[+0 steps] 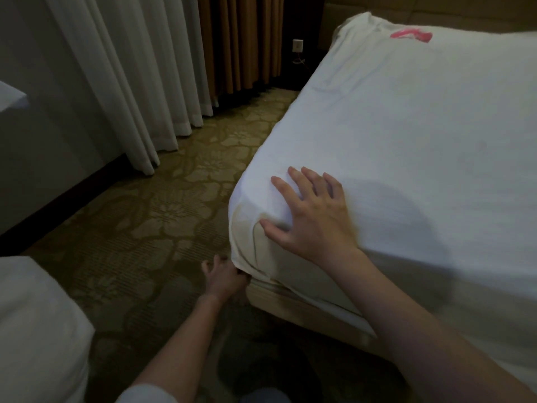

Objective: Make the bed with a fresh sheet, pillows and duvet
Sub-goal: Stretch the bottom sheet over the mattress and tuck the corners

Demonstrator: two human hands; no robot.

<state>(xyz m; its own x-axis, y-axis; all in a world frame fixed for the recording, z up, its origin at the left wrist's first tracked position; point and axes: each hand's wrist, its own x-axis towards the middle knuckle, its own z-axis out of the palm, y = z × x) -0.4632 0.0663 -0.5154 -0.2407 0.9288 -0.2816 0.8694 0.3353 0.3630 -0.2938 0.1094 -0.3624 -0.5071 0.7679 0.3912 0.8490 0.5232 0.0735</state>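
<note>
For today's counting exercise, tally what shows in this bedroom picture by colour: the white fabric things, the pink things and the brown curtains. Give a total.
White: 3, the sheet, the sheer curtain and the bedding at lower left.
Pink: 1, a mark on the sheet.
Brown: 1, the curtain.
Total: 5

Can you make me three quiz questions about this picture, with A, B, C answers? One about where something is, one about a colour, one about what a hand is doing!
1. Where is the left hand?
A. On a pillow
B. Low at the bed corner, at the sheet's bottom edge
C. On the curtain

2. What colour is the mark on the sheet?
A. Pink
B. Green
C. Blue

3. What is the right hand doing?
A. Making a fist
B. Holding a cup
C. Pressing flat, fingers spread

Answers: 1 B, it reaches under the corner. 2 A, it is pink on white. 3 C, its palm lies on the sheet.
</note>
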